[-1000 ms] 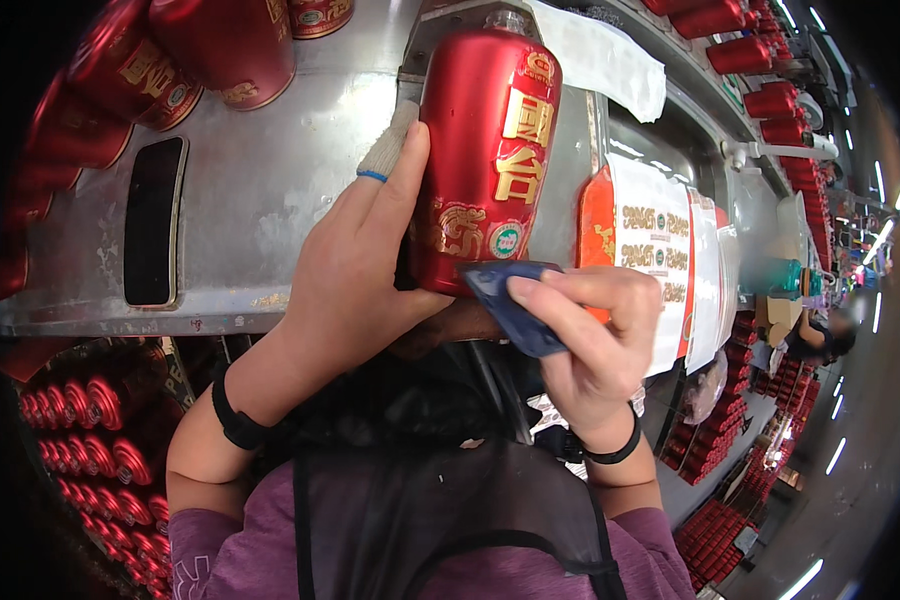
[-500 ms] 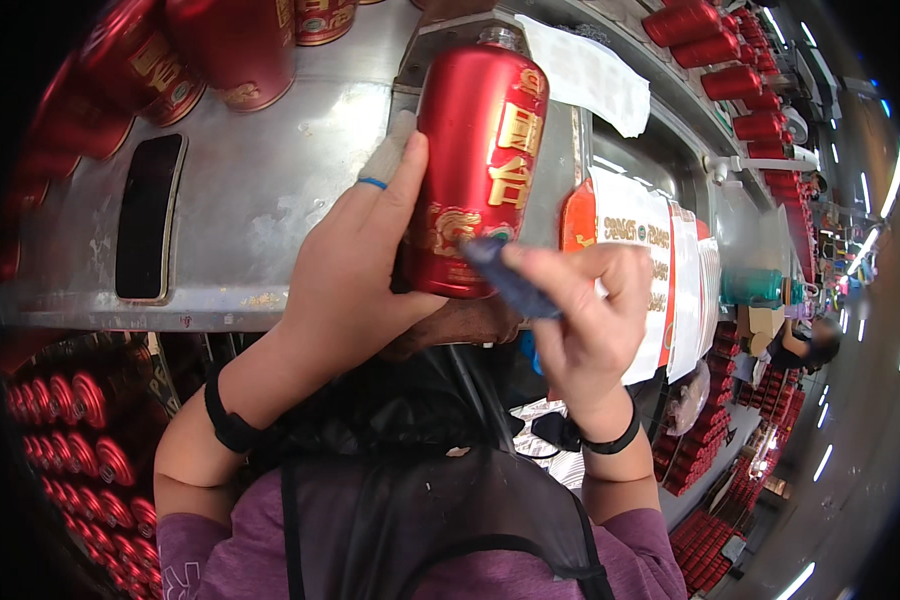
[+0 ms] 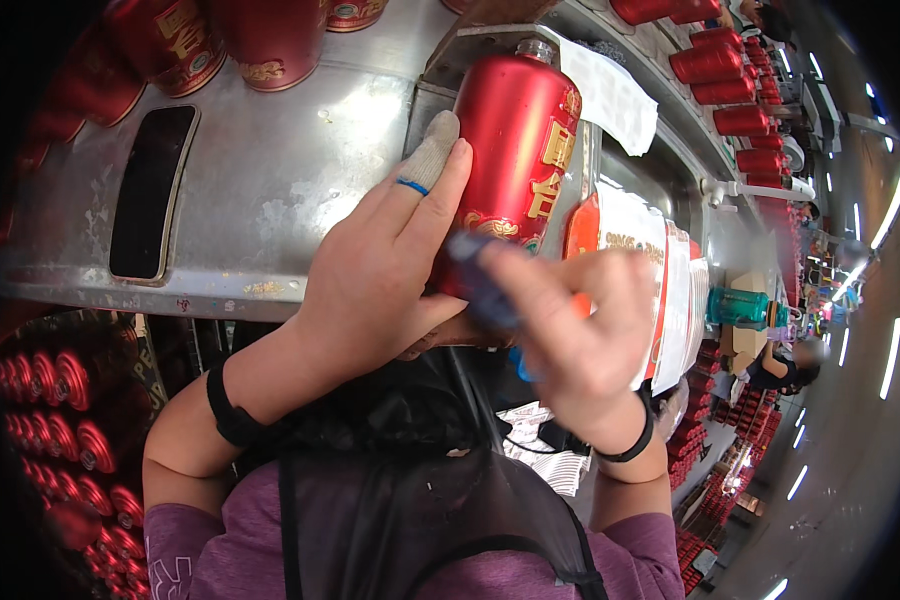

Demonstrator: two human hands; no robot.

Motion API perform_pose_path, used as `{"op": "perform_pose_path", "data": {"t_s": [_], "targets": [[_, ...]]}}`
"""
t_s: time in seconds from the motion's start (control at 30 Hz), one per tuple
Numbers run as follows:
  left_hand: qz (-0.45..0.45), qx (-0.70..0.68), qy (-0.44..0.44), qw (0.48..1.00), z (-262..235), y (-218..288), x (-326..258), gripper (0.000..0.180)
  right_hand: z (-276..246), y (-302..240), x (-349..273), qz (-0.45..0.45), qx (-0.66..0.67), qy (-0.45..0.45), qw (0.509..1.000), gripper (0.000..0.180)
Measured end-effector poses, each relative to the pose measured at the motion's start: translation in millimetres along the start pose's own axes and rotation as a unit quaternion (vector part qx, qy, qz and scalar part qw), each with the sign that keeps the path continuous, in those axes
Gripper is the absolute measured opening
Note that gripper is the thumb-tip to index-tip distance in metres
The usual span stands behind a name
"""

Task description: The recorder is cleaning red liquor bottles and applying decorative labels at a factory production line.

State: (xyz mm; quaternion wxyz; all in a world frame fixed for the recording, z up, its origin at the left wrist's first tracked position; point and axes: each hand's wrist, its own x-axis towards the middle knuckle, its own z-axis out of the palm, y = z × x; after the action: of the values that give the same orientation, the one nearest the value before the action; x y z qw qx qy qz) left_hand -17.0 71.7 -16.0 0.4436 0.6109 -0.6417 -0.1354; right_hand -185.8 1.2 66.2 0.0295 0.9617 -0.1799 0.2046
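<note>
The left hand (image 3: 365, 265) grips a red bottle (image 3: 510, 140) by its left side, thumb by the base, a pale cover on one finger. The bottle lies by the table's (image 3: 270, 180) front edge, neck pointing away. The right hand (image 3: 595, 325) pinches a blurred dark blue piece (image 3: 482, 285) at the bottle's lower end; whether it touches is unclear. A phone (image 3: 153, 190) lies at left near the front edge, more red bottles (image 3: 270, 40) toward the far edge

A factory workshop around me: scuffed metal workbench (image 3: 280, 180), red bottles (image 3: 72, 380) stacked lower left, strip lights (image 3: 891, 358) lining the right.
</note>
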Motion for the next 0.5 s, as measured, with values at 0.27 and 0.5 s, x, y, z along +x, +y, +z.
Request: {"op": "perform_pose_path", "data": {"t_s": [0.27,0.5], "targets": [[-0.050,-0.087,-0.031,0.994,1.6,-17.9,-4.7,0.107,10.1,15.0,-28.3,0.333,0.179,0.069,0.923,0.027],[-0.039,-0.096,-0.069,0.992,0.9,-20.9,0.0,0.105,43.0,29.4,-59.4,0.469,0.286,0.076,0.832,0.019]]}}
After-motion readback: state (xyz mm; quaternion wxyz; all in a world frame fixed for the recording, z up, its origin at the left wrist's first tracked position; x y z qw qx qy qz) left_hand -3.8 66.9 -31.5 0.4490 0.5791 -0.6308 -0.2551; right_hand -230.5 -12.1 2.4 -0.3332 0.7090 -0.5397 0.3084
